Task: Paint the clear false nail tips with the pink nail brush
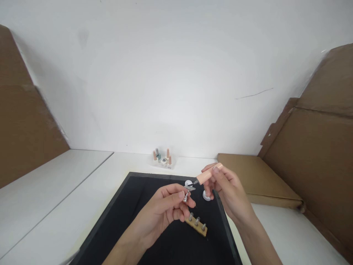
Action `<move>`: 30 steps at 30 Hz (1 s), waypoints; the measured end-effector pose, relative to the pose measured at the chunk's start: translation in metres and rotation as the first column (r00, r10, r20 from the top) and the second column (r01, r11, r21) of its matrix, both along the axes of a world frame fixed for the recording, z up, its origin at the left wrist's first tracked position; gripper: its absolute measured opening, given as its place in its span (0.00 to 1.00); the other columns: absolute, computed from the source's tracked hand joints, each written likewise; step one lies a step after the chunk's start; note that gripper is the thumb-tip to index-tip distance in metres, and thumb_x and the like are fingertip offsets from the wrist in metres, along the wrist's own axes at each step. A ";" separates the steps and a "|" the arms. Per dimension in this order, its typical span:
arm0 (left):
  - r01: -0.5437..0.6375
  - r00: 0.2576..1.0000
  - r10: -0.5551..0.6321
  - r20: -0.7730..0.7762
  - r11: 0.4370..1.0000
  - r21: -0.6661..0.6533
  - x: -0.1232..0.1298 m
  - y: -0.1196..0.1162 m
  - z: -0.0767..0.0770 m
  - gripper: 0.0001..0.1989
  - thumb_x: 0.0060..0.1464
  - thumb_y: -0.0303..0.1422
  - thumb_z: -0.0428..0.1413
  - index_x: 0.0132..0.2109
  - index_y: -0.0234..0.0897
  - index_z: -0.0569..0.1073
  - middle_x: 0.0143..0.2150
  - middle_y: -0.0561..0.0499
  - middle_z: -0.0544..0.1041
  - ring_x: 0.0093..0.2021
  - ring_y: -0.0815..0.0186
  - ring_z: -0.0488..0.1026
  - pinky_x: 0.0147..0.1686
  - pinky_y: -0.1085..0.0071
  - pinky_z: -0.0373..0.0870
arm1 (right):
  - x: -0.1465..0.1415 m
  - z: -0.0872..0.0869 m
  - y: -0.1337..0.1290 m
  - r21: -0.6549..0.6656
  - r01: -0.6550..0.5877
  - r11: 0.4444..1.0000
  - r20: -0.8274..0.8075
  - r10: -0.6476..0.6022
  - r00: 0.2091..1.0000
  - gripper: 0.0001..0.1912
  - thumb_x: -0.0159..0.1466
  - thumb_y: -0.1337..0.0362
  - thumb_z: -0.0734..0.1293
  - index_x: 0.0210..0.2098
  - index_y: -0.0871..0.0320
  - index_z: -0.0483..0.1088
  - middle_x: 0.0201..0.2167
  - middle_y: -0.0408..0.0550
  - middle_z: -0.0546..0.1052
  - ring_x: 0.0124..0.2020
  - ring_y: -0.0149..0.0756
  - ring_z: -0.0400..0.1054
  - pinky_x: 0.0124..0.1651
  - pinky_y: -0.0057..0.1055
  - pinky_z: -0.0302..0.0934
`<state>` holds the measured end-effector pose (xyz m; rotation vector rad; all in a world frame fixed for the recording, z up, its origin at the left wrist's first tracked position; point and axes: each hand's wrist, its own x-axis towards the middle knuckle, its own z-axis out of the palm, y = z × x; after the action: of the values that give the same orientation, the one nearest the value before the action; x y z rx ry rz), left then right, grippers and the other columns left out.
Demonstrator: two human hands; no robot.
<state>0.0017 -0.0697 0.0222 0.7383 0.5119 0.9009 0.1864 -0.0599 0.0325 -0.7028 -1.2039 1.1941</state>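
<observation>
Between the thumb and fingers of my left hand [171, 204] is a small silver nail tip stand [185, 197], with a clear, pale nail tip [190, 188] on its top. My right hand [224, 180] grips a nail polish brush [207, 175] by its long peach cap. The dark bristle end points down to the left, at the nail tip; whether it touches cannot be made out. Below my left hand lies a wooden holder [199, 227] with several metal pegs, partly covered by my fingers. Two round white pieces, a lid [188, 183] and a small jar [206, 195], sit near my right hand.
A black mat [132, 206] covers the middle of the white table [68, 195]. Behind it stands a clear organizer [154, 162] with several polish bottles. A flat cardboard box [242, 173] lies at the right, and cardboard panels [325, 140] flank both sides.
</observation>
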 end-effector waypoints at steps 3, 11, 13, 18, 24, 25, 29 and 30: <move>0.018 1.000 -0.018 0.015 1.000 -0.023 0.001 0.003 -0.002 0.08 0.48 0.31 0.71 0.30 0.30 0.81 0.27 0.47 0.84 0.22 0.73 0.78 0.22 0.84 0.73 | 0.000 -0.002 0.001 0.005 -0.001 1.000 -0.018 0.001 1.000 0.20 0.61 0.47 0.71 0.31 0.59 0.76 0.16 0.39 0.71 0.16 0.24 0.65 0.18 0.19 0.59; 0.058 0.995 -0.051 0.085 0.994 -0.094 0.000 0.013 -0.005 0.09 0.43 0.29 0.73 0.30 0.30 0.82 0.26 0.49 0.83 0.21 0.76 0.77 0.23 0.86 0.72 | -0.002 -0.008 0.006 0.045 0.021 0.999 -0.084 -0.017 0.996 0.16 0.60 0.49 0.73 0.33 0.56 0.79 0.16 0.39 0.72 0.15 0.24 0.66 0.17 0.18 0.60; 0.074 0.993 -0.062 0.100 0.991 -0.116 0.001 0.016 -0.006 0.09 0.43 0.28 0.73 0.31 0.30 0.82 0.26 0.49 0.83 0.20 0.77 0.76 0.23 0.87 0.72 | -0.001 -0.010 0.008 0.054 0.024 0.998 -0.099 -0.018 0.995 0.15 0.59 0.50 0.73 0.33 0.56 0.79 0.16 0.39 0.73 0.15 0.25 0.66 0.16 0.18 0.60; 0.123 0.983 -0.101 0.154 0.982 -0.143 0.004 0.025 -0.006 0.09 0.43 0.27 0.73 0.31 0.29 0.82 0.25 0.50 0.83 0.20 0.79 0.75 0.21 0.88 0.70 | 0.001 -0.013 0.013 0.063 0.031 0.998 -0.112 -0.024 0.993 0.14 0.59 0.50 0.73 0.34 0.55 0.80 0.17 0.41 0.74 0.16 0.27 0.68 0.16 0.19 0.60; 0.159 0.975 -0.134 0.179 0.978 -0.135 0.009 0.031 -0.009 0.08 0.44 0.27 0.72 0.30 0.29 0.81 0.25 0.50 0.82 0.18 0.79 0.73 0.19 0.87 0.67 | 0.004 -0.016 0.019 0.067 0.062 0.996 -0.113 -0.055 0.992 0.14 0.59 0.51 0.73 0.31 0.57 0.80 0.15 0.41 0.72 0.15 0.29 0.67 0.16 0.22 0.59; 0.160 0.974 -0.135 0.179 0.978 -0.134 0.009 0.032 -0.010 0.08 0.44 0.27 0.72 0.30 0.29 0.81 0.25 0.50 0.82 0.18 0.79 0.72 0.18 0.87 0.66 | 0.004 -0.017 0.019 0.066 0.067 0.996 -0.114 -0.059 0.992 0.14 0.59 0.52 0.73 0.30 0.57 0.79 0.15 0.41 0.72 0.15 0.29 0.67 0.16 0.22 0.59; 0.165 0.975 -0.141 0.171 0.977 -0.133 0.009 0.035 -0.014 0.09 0.45 0.28 0.72 0.29 0.28 0.80 0.25 0.50 0.82 0.19 0.79 0.72 0.18 0.87 0.65 | 0.006 -0.021 0.023 0.063 0.069 0.996 -0.121 -0.061 0.991 0.13 0.59 0.53 0.73 0.30 0.57 0.79 0.16 0.41 0.72 0.16 0.29 0.67 0.15 0.22 0.59; 0.164 0.976 -0.140 0.169 0.977 -0.134 0.009 0.035 -0.015 0.09 0.45 0.28 0.72 0.29 0.28 0.80 0.24 0.50 0.82 0.19 0.79 0.72 0.18 0.86 0.64 | 0.007 -0.022 0.024 0.063 0.066 0.996 -0.121 -0.058 0.991 0.13 0.60 0.53 0.73 0.30 0.57 0.79 0.16 0.41 0.73 0.16 0.29 0.67 0.15 0.22 0.59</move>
<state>0.0108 -0.0344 0.0074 0.5579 0.3705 0.7625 0.1934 -0.0363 0.0109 -0.6059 -1.1097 1.1230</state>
